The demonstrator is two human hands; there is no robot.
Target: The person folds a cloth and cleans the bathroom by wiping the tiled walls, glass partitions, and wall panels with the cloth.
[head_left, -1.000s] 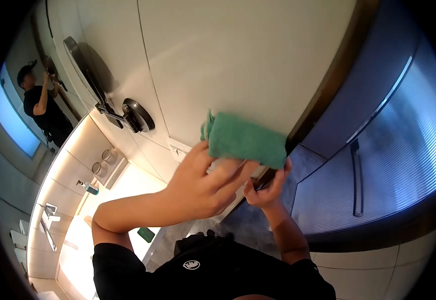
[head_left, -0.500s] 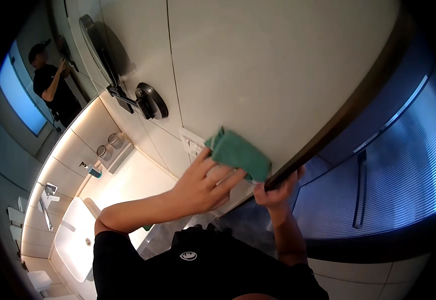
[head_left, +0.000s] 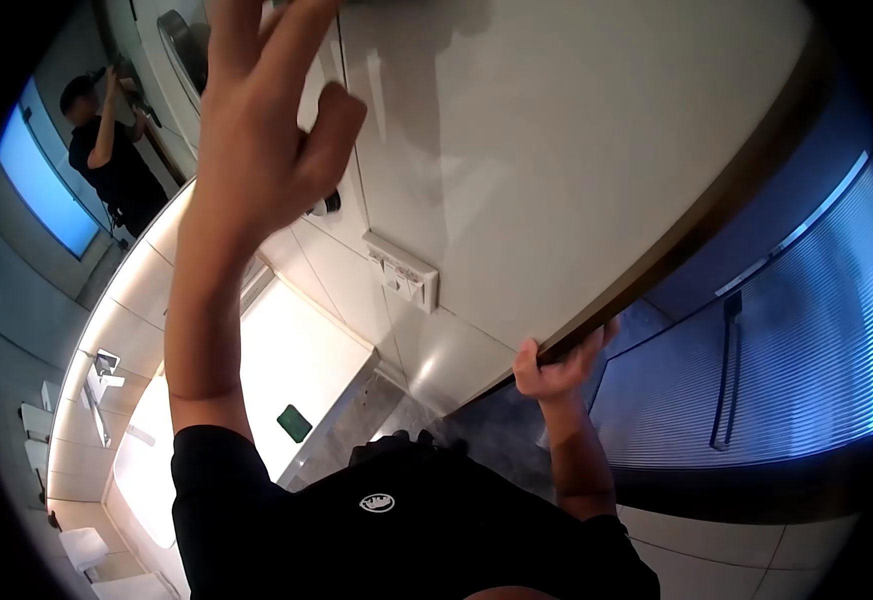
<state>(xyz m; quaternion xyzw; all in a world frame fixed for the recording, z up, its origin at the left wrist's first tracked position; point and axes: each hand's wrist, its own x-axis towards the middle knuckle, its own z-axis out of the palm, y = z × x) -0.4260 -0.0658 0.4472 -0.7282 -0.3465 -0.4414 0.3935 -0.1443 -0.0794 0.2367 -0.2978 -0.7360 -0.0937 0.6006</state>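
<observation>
Raised high at the left of centre, my left hand [head_left: 261,140] reaches up along the pale wall panel [head_left: 576,150]. Its fingertips are cut off by the top of the view, where a thin sliver of the green cloth [head_left: 386,5] shows against the panel. My right hand [head_left: 561,376] grips the panel's dark edge [head_left: 646,285], thumb on the near side and fingers on the far side. A white socket plate [head_left: 401,271] is on the wall between my hands.
At the lower left are a lit counter [head_left: 296,350] with a dark green pad [head_left: 294,423], a white basin [head_left: 141,480] and a faucet [head_left: 104,380]. A mirror [head_left: 16,290] reflects a person. A ribbed glass door [head_left: 796,350] with a long handle stands at the right.
My left hand has moved up and left from beside the socket plate, taking the green cloth almost out of view. My right hand stays on the panel edge.
</observation>
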